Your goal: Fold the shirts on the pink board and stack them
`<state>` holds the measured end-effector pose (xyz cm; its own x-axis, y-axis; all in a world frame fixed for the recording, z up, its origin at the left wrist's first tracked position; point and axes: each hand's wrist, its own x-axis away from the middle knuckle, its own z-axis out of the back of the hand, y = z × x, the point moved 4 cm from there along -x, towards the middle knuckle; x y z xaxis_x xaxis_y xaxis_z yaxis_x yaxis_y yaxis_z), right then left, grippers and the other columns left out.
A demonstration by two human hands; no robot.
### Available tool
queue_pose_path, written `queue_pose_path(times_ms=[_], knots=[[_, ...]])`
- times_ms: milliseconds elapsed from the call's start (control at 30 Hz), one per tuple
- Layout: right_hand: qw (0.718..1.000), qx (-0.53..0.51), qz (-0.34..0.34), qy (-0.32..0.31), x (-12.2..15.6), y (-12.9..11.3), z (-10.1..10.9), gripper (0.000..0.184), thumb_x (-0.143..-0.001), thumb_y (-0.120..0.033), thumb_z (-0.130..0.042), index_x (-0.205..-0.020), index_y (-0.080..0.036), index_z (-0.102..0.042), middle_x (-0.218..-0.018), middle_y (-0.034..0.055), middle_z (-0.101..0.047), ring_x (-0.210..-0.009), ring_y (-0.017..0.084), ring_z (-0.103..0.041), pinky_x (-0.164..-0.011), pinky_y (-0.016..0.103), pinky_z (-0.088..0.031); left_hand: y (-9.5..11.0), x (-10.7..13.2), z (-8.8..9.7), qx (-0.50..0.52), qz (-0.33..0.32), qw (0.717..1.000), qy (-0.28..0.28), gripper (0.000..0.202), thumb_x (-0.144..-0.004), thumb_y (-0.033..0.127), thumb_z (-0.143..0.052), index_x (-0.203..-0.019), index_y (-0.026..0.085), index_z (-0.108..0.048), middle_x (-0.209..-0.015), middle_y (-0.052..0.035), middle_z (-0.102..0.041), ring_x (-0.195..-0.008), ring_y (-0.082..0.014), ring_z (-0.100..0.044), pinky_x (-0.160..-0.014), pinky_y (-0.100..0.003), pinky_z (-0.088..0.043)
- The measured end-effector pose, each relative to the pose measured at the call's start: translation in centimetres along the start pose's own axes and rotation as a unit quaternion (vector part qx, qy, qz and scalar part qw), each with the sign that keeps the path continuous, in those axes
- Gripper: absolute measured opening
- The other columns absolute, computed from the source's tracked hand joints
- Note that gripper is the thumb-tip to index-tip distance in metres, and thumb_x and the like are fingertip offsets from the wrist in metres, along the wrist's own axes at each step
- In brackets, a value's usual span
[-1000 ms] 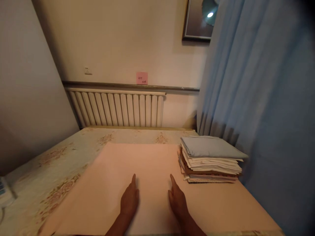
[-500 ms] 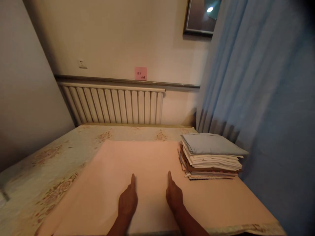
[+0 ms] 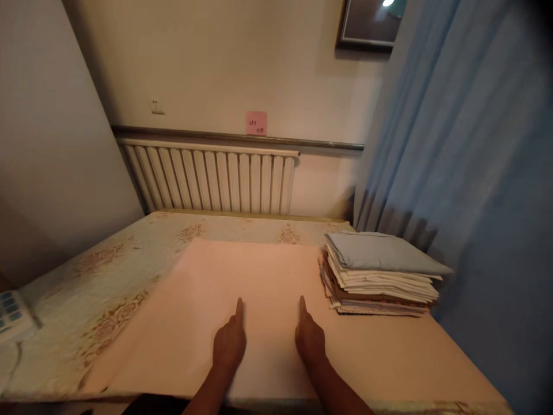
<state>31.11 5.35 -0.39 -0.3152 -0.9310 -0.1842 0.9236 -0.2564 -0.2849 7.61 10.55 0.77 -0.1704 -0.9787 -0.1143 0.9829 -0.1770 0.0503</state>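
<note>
A pale pink cloth (image 3: pixel 268 271) lies spread flat over the table. My left hand (image 3: pixel 228 343) rests on its near middle, index finger stretched forward and the other fingers curled in. My right hand (image 3: pixel 310 339) lies a hand's width to the right in the same pose, fingertip on the cloth. Neither hand holds anything. A stack of folded linens (image 3: pixel 380 274), grey-blue piece on top, sits on the cloth's right side, beyond my right hand.
The table wears a floral cover (image 3: pixel 108 271). A white radiator (image 3: pixel 211 178) runs along the back wall under a pink note (image 3: pixel 256 123). Blue curtain (image 3: pixel 466 173) hangs at the right. A phone keypad (image 3: pixel 12 314) sits at the left edge.
Both hands have curled from flatter to index-pointing and stayed in the cloth's near middle. The camera has shifted a little, bringing the phone back into sight.
</note>
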Motion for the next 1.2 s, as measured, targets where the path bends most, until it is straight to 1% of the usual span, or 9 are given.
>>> queue_pose_path(times_ms=[200, 400, 667, 800, 933, 1200], knots=[[1.0, -0.002, -0.003, 0.003, -0.05, 0.23, -0.23, 0.071, -0.083, -0.005, -0.033, -0.152, -0.014, -0.017, -0.094, 0.009, -0.066, -0.077, 0.02, -0.066, -0.065, 0.028, -0.046, 0.07, 0.04, 0.01, -0.002, 0.002, 1.0, 0.003, 0.069, -0.088, 0.004, -0.028, -0.152, 0.015, -0.007, -0.105, -0.0127, -0.067, -0.078, -0.0188, -0.066, -0.068, -0.029, -0.045], [1.0, 0.006, -0.004, 0.006, -0.14, 0.38, -0.72, 0.07, -0.084, -0.006, -0.034, -0.151, -0.013, -0.018, -0.095, 0.0096, -0.066, -0.077, 0.02, -0.065, -0.065, 0.027, -0.044, 0.01, -0.01, -0.43, 0.002, 0.003, 1.0, 0.009, 0.069, -0.088, 0.005, -0.029, -0.153, 0.016, -0.006, -0.103, -0.0124, -0.067, -0.078, -0.0197, -0.065, -0.069, -0.03, -0.046], [1.0, 0.011, -0.001, -0.004, 0.0, 0.09, -0.14, 0.07, -0.083, -0.006, -0.035, -0.151, -0.012, -0.018, -0.096, 0.0104, -0.066, -0.079, 0.02, -0.066, -0.066, 0.027, -0.045, -0.03, 0.0, -0.42, 0.001, -0.002, 1.0, 0.009, 0.069, -0.088, 0.005, -0.028, -0.153, 0.015, -0.007, -0.104, -0.0135, -0.067, -0.079, -0.0201, -0.065, -0.071, -0.031, -0.046], [1.0, 0.013, -0.003, -0.001, -0.04, 0.21, -0.33, 0.068, -0.084, -0.007, -0.034, -0.151, -0.012, -0.019, -0.095, 0.0106, -0.066, -0.079, 0.02, -0.066, -0.066, 0.027, -0.045, -0.02, -0.03, -0.47, -0.003, -0.003, 1.0, 0.006, 0.068, -0.088, 0.005, -0.028, -0.152, 0.015, -0.008, -0.104, -0.0139, -0.067, -0.079, -0.0202, -0.065, -0.071, -0.031, -0.046], [1.0, 0.009, -0.002, -0.001, -0.11, 0.32, -0.57, 0.069, -0.085, -0.006, -0.034, -0.151, -0.013, -0.019, -0.095, 0.0101, -0.066, -0.078, 0.02, -0.066, -0.066, 0.028, -0.044, 0.02, -0.03, -0.46, -0.008, -0.009, 1.0, 0.018, 0.067, -0.088, 0.005, -0.027, -0.152, 0.014, -0.01, -0.104, -0.0141, -0.067, -0.078, -0.0211, -0.066, -0.069, -0.032, -0.047], [1.0, 0.011, 0.0, 0.0, -0.03, 0.29, -0.37, 0.069, -0.084, -0.006, -0.036, -0.151, -0.013, -0.02, -0.095, 0.0094, -0.066, -0.078, 0.02, -0.065, -0.066, 0.027, -0.044, 0.0, -0.11, -0.66, -0.019, -0.01, 0.999, 0.025, 0.066, -0.088, 0.006, -0.028, -0.152, 0.013, -0.012, -0.101, -0.0132, -0.068, -0.076, -0.0209, -0.066, -0.068, -0.032, -0.047]])
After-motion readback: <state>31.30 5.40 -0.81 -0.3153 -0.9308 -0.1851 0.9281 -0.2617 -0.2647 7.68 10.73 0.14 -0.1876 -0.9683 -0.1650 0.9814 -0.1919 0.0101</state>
